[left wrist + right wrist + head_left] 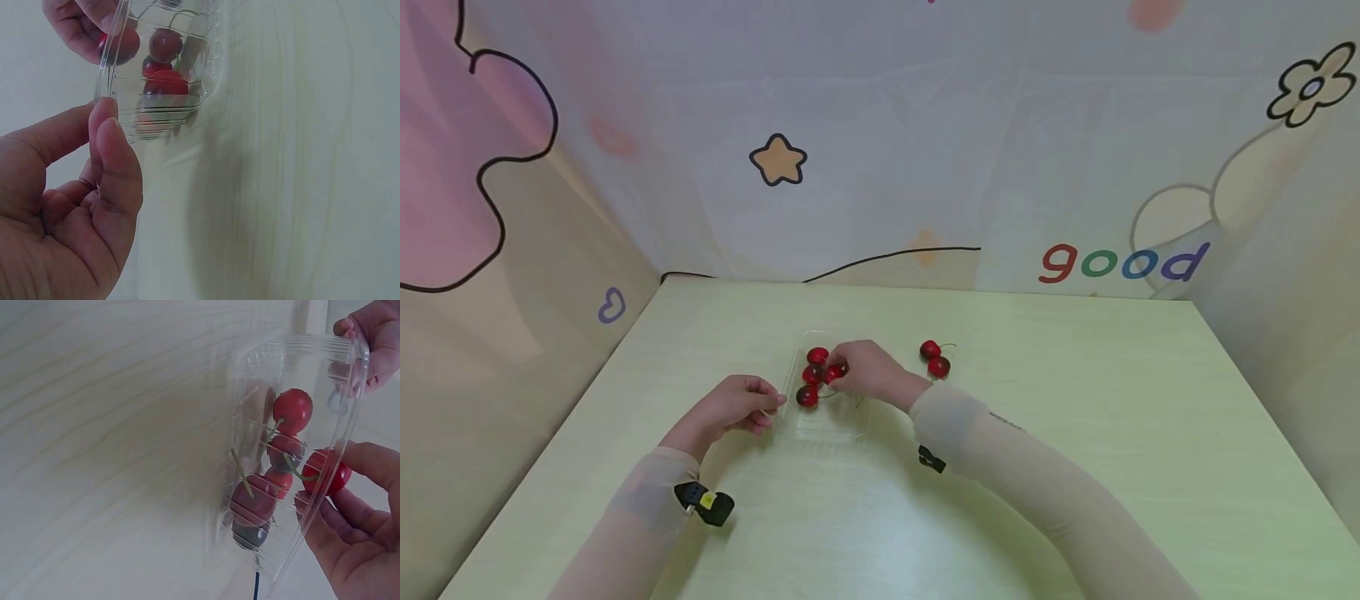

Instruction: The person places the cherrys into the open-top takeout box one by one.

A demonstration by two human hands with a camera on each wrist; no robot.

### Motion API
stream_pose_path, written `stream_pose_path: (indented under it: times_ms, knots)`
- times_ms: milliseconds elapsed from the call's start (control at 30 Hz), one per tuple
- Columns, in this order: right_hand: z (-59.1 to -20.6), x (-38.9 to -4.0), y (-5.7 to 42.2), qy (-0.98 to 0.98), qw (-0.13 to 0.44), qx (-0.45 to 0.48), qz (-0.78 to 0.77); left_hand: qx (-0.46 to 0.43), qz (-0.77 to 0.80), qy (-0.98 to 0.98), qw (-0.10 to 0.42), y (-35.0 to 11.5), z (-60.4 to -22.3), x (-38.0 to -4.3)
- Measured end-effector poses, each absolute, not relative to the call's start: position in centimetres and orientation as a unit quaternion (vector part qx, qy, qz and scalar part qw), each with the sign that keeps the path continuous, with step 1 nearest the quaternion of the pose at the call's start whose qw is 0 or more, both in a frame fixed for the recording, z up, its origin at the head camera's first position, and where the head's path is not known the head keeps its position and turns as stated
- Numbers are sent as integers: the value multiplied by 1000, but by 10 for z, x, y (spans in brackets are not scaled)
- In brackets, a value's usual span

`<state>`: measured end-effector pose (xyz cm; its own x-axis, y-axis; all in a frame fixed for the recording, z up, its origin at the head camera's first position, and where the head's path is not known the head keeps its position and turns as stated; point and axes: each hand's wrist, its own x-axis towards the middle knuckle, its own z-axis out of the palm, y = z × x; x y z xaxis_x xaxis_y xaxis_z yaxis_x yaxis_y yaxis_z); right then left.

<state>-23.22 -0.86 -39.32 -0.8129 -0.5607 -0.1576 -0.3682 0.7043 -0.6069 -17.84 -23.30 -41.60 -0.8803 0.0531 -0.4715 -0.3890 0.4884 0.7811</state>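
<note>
A clear plastic box [827, 432] sits near the middle of the table with several dark red cherries [807, 396] in it. At its left edge, my left hand [737, 404] pinches the rim [106, 84] between thumb and finger. My right hand [868, 368] reaches over the box from the right. Between its thumb and fingertips is a red cherry [334, 478] with a green stem, held at the open top, in among the rim and the other cherries. The right wrist view shows the stems of the cherries through the clear wall.
Two more cherries [938, 367] lie on the pale wooden table [1075, 400], right of the box and just behind my right wrist. A printed cloth [880, 167] hangs along the table's back edge and both sides. Each wrist wears a small black camera mount [707, 502].
</note>
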Motion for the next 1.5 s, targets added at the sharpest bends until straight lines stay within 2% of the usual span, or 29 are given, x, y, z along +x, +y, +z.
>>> stream_pose_path:
  times_ms: [1267, 1500]
  knots:
    - [-400, -226, -22, 931, 170, -299, -122, -97, 493, 836, 220, -232, -414, -178]
    - [-401, -226, -23, 932, 157, -311, -100, -94, 499, 833, 222, -233, -414, -179]
